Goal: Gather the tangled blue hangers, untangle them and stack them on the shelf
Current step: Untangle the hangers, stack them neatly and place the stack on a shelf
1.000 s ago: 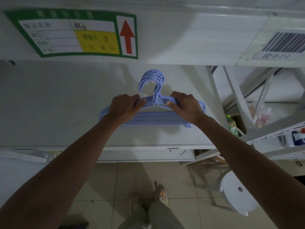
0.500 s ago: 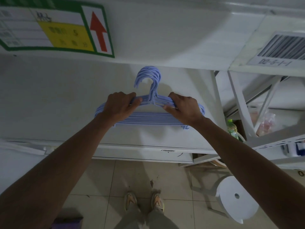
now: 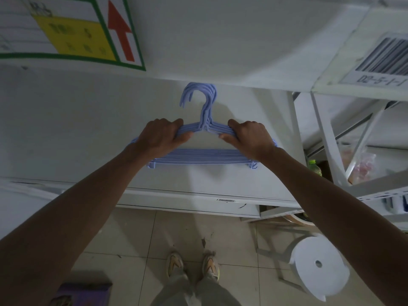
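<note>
**Both hands clasp a bundle of blue hangers over the shelf**

At the upper left, a green-bordered label with a yellow panel and a red arrow (image 3: 72, 34) is stuck to the front edge of the white shelf board above. On the floor at the lower left lies a purple flat object (image 3: 84, 293), only partly in view.

The left hand (image 3: 160, 138) curls its fingers over the left shoulder of the stack of light-blue plastic hangers (image 3: 198, 156), with the thumb pressed beneath the sloping arms; its grip is wrapped closed around that side of the bundle. The hangers lie nested together over the white shelf surface (image 3: 66, 129), near its front edge, hooks pointing away from the person and bunched in one arc under the upper board. Whether the stack rests on the shelf or is held just above it cannot be told.

The right hand (image 3: 251, 136) mirrors this, fingers curled over the right shoulder, thumb pressed under the arms, its grip wrapped closed around the bundle.

Below, two pale shoes (image 3: 192, 265) stand on the tiled floor. At the right are a green-capped bottle (image 3: 314, 167), a round white plastic stool (image 3: 319, 272) and a barcode sticker (image 3: 384, 60).
</note>
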Motion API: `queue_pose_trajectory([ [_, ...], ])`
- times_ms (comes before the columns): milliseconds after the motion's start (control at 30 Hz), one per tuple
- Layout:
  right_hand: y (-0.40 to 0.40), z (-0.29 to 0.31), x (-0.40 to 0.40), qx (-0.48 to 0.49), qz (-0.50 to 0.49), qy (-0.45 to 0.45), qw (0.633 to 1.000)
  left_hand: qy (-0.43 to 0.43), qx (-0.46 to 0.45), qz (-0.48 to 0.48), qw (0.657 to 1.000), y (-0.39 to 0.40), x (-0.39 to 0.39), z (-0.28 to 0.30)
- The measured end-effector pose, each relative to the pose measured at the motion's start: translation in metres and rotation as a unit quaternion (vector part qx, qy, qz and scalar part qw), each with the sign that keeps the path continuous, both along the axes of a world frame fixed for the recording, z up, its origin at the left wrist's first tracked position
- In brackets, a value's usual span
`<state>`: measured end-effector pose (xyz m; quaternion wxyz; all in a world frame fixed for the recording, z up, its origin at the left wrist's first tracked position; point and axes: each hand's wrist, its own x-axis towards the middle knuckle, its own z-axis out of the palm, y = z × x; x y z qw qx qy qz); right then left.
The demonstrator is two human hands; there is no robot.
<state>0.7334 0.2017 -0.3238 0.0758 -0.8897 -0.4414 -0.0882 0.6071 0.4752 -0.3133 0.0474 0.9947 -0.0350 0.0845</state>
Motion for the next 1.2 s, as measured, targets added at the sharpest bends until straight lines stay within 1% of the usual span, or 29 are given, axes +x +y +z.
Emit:
queue_pose_trajectory([
  [100, 0.005, 0.014, 0.002, -0.019, 0.004, 0.045, 0.999, 0.022, -0.018, 0.016, 0.999, 0.003, -0.005, 0.01],
  [200, 0.012, 0.028, 0.0, -0.028, 0.01, 0.094, 0.995, 0.045, -0.059, 0.036, 0.997, 0.006, -0.017, 0.021],
  [267, 0.017, 0.037, -0.003, -0.038, 0.012, 0.133, 0.99, 0.066, -0.088, 0.045, 0.993, 0.007, -0.025, 0.029],
  [367, 0.026, 0.048, -0.009, -0.051, 0.014, 0.195, 0.979, 0.093, -0.108, 0.052, 0.988, 0.01, -0.038, 0.038],
  [567, 0.044, 0.049, -0.026, -0.057, 0.043, 0.278, 0.958, 0.145, -0.171, 0.099, 0.969, 0.018, -0.076, 0.034],
  [733, 0.078, 0.042, -0.054, -0.088, 0.095, 0.306, 0.943, 0.171, -0.207, 0.157, 0.95, 0.034, -0.124, 0.023],
  [900, 0.126, 0.044, -0.09, -0.109, 0.141, 0.332, 0.926, 0.181, -0.231, 0.208, 0.933, 0.069, -0.175, 0.015],
  [1100, 0.187, 0.04, -0.13, -0.133, 0.176, 0.359, 0.907, 0.192, -0.284, 0.28, 0.896, 0.112, -0.229, 0.005],
  [1200, 0.223, 0.036, -0.148, -0.152, 0.179, 0.358, 0.904, 0.198, -0.307, 0.313, 0.877, 0.133, -0.256, 0.004],
])
